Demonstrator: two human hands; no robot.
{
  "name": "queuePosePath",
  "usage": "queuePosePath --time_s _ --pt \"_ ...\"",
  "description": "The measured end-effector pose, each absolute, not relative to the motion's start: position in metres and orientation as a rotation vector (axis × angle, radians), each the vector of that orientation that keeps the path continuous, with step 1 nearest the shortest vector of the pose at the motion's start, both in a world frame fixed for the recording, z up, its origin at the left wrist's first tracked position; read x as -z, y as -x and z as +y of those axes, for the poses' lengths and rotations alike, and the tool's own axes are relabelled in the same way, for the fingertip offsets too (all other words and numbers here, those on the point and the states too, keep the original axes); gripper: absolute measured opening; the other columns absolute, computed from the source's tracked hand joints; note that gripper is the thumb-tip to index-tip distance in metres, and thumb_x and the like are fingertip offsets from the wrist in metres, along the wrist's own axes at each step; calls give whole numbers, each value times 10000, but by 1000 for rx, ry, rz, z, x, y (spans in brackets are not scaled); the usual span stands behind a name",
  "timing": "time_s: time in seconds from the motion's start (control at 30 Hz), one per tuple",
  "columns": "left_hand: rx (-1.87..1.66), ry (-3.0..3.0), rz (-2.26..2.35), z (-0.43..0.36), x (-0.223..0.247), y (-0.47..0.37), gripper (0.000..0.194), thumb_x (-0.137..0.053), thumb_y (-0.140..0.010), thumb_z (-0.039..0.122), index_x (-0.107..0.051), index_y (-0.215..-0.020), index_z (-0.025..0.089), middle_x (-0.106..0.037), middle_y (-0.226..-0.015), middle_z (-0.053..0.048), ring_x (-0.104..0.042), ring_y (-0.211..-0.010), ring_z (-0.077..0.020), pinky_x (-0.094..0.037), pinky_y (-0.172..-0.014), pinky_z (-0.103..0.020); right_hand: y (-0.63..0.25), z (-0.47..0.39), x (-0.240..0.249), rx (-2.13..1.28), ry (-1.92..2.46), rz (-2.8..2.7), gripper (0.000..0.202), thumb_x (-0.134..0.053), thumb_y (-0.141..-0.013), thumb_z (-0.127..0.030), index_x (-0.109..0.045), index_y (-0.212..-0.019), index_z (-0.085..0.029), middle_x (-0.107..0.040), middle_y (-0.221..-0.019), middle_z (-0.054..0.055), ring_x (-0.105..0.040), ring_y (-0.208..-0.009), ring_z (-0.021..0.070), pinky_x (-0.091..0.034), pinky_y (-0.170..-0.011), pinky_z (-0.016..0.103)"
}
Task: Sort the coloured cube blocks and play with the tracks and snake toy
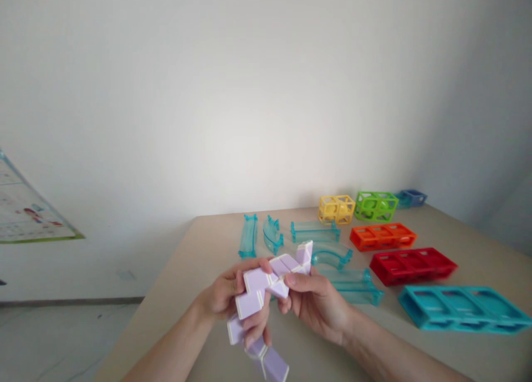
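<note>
Both hands hold a lilac twisty snake puzzle [256, 280] with white edges, up above the near part of the table. It is bent into a zigzag of joined wedges, and its lower end hangs down toward the bottom of the view. My left hand [224, 292] is closed around the left and middle wedges, with some fingertips showing below through the bend. At the upper right part, my right hand [322, 304] pinches a wedge, its thumb on top. The right fingers under the puzzle are partly hidden.
On the tan table [183, 260] lie clear teal track pieces [248, 237] behind the hands. To the right are open-frame blocks: yellow [336, 209], green [376, 205], orange [383, 237], red [411, 264], teal [461, 309] and blue [414, 197]. A white wall [249, 93] stands behind.
</note>
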State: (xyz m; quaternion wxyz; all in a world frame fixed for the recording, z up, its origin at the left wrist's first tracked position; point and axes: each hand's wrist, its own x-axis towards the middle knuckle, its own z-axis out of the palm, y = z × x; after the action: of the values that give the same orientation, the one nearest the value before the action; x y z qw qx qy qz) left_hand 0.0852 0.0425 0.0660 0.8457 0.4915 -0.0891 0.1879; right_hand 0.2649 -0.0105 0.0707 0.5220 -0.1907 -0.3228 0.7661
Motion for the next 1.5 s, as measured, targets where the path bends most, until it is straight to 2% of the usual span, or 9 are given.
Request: queuePosePath --time_s 0.33,0.47,0.63,0.73,0.8,0.9,1.07,1.17,1.5 --pt "-373 -905 -149 36 -56 -89 271 -542 -870 413 -593 -1133 366 -608 -535 12 -553 -383 -151 -530 -588 -432 -262 -12 -62 -2001 390 -667 270 -761 -668 -278 -669 -813 -69 -643 -614 36 -594 -498 94 -487 -524 172" --pt "-350 -882 -145 36 -60 -91 324 -415 -924 441 -597 -1177 349 -577 -524 7 -552 -414 -153 -530 -622 -450 -262 -10 -62 -1887 478 -751 421 -757 -700 -322 -613 -1033 -110 -608 -638 2 -543 -479 84 -459 -500 192" --pt "-473 -866 -135 40 -70 -88 358 -384 -944 438 -547 -1249 346 -506 -527 41 -515 -433 -112 -535 -663 -426 -268 -13 -67 -1135 952 -1070 620 -663 -802 -438 -412 -1326 -222 -573 -925 49 -574 -779 178 -503 -626 296" --pt "-489 -838 -119 41 -70 -87 316 -361 -956 436 -543 -1213 407 -510 -537 43 -506 -423 -99 -534 -622 -384 -276 -19 -73 -493 1038 -1475 522 -660 -800 -414 -510 -1271 -245 -469 -1259 120 -459 -1169 284 -417 -946 437" --pt "-459 -818 -106 39 -68 -88 293 -338 -961 451 -545 -1165 420 -525 -543 39 -503 -412 -97 -526 -585 -354 -279 -23 -77 -259 953 -1754 426 -682 -781 -375 -586 -1169 -230 -461 -1306 120 -383 -1257 323 -283 -1062 503" --pt "-413 -818 -83 35 -64 -93 267 -341 -957 461 -534 -1129 395 -536 -537 36 -503 -397 -105 -506 -540 -322 -278 -26 -82 -209 887 -1929 271 -593 -852 -256 -571 -1119 -218 -592 -1105 96 -507 -1116 267 -211 -1101 516" --pt "-344 -769 -44 33 -58 -100 300 -361 -952 455 -588 -1099 326 -541 -541 22 -518 -414 -119 -509 -567 -339 -277 -24 -84 -369 902 -1965 139 -464 -911 -214 -547 -1020 -186 -560 -1010 112 -540 -911 217 -459 -838 363" --pt "-305 -736 -8 36 -56 -99 388 -328 -956 461 -641 -996 235 -507 -506 14 -508 -398 -122 -516 -572 -351 -278 -24 -86 -399 891 -1984 149 -435 -930 -220 -533 -1036 -182 -542 -1030 110 -527 -928 209 -451 -846 347" --pt "-130 -890 1 37 -71 -80 321 -347 -959 431 -545 -1173 296 -566 -533 22 -600 -422 -156 -525 -565 -377 -284 -22 -92 -565 819 -2054 347 -261 -1000 -262 -467 -731 -190 -473 -698 14 -440 -656 139 -380 -646 273"
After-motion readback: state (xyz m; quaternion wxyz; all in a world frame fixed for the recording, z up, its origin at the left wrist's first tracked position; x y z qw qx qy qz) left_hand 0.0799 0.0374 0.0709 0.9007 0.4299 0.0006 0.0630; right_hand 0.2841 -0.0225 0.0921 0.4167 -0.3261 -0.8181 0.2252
